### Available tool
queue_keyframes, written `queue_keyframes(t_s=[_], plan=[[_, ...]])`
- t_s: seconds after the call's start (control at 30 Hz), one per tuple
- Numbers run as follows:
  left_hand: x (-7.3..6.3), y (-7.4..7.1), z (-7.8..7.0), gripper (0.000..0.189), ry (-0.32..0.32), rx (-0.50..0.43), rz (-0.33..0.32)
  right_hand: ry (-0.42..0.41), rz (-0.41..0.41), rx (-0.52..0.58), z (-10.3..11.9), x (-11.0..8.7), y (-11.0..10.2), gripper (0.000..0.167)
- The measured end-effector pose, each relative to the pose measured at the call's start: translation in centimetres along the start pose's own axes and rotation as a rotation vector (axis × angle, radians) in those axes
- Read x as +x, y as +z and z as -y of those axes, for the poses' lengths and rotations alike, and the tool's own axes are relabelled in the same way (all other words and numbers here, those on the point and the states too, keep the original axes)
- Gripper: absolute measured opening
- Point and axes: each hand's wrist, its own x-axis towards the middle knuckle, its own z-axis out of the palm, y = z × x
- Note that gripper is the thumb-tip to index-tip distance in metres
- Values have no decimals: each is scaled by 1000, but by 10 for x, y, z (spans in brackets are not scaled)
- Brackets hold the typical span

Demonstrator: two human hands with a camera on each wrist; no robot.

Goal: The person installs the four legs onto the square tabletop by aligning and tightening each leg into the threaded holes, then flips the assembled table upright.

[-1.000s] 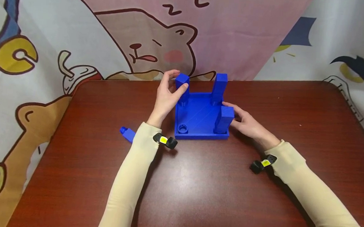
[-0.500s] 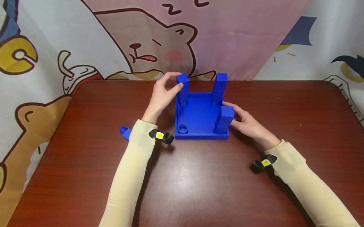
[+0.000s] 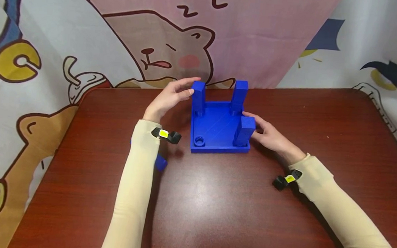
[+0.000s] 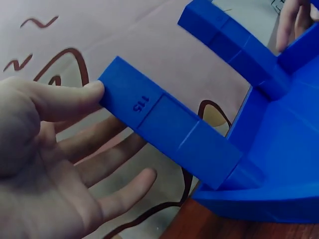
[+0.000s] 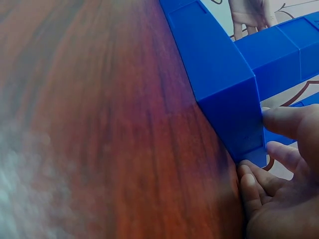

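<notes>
Looks onto a glossy, reddish-brown wood-grain table with rounded far corners. Throws back a soft whitish glare toward the front. Backed and flanked by a printed fabric backdrop, loosely creased at upper right. Patterned with a sleeping cartoon bear against pink, a yellow bell at left and a dark bird-like shape at right.
</notes>
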Motion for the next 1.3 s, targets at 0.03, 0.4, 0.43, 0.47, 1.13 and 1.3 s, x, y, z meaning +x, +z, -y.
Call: queue_keyframes(t_s=[0.03, 0.4, 0.43, 0.47, 1.13, 1.3], plan=[[0, -1, 2, 42, -7, -26, 18, -2, 2, -3, 0, 0, 0, 60], [-2, 7, 16, 43, 17, -193, 21, -21, 7, -7, -5, -1, 1, 59], [-2, 8, 16, 42, 24, -189, 18, -19, 7, -7, -5, -1, 2, 59], [-2, 8, 15, 43, 27, -180, 15, -16, 6, -7, -5, -1, 2, 60], [-14, 50, -2, 31, 68, -37, -556, -19, -25, 11, -1, 0, 2, 60], [-11, 51, 2, 29, 68, 0, -581, -26, -23, 6, -2, 1, 3, 60]])
